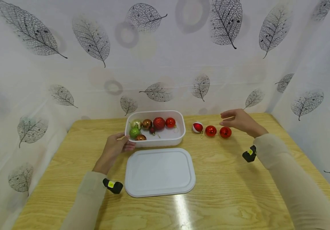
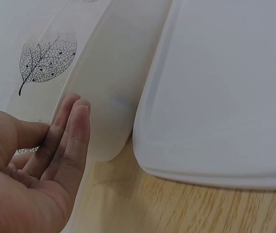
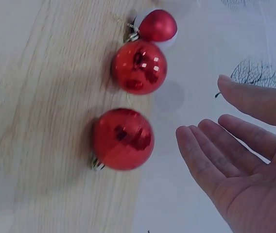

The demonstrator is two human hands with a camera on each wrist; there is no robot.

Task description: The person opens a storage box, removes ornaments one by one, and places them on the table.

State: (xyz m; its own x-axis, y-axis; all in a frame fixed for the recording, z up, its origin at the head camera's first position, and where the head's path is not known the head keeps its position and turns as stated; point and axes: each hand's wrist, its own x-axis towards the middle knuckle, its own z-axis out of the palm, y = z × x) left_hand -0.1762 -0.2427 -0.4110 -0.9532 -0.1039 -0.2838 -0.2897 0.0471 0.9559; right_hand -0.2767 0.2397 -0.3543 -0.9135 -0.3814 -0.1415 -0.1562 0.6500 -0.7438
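Left hand [image 1: 114, 147]: grips box [image 1: 159, 143], near left | right hand [image 1: 241, 122]: loosely extended, apart from right ball [image 1: 225, 132] (right-wrist view) | boxed balls [image 1: 159, 123]: head view only

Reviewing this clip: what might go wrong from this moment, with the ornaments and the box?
The right hand is close to the end red ball, which lies loose on the table; a clumsy touch might send it rolling.

The left hand holds the white box only near one corner, so a tug could slide or tilt it.
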